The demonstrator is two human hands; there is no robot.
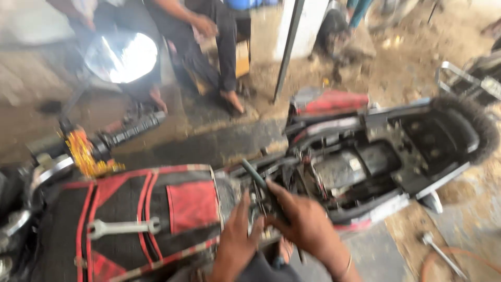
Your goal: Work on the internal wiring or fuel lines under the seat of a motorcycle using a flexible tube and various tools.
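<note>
A motorcycle with its seat taken off lies across the view, its open frame showing dusty parts inside. My right hand is closed round a dark-handled tool that points up-left at the joint between tank and frame. My left hand rests with fingers spread on the rear edge of the tank, right beside the tool. A black and red padded tank cover wraps the tank, and a silver spanner lies flat on it. The picture is blurred.
The handlebar grip and round mirror stick out at upper left. A seated person's legs are at the top. A metal tool and an orange hose lie on the dirt floor at lower right.
</note>
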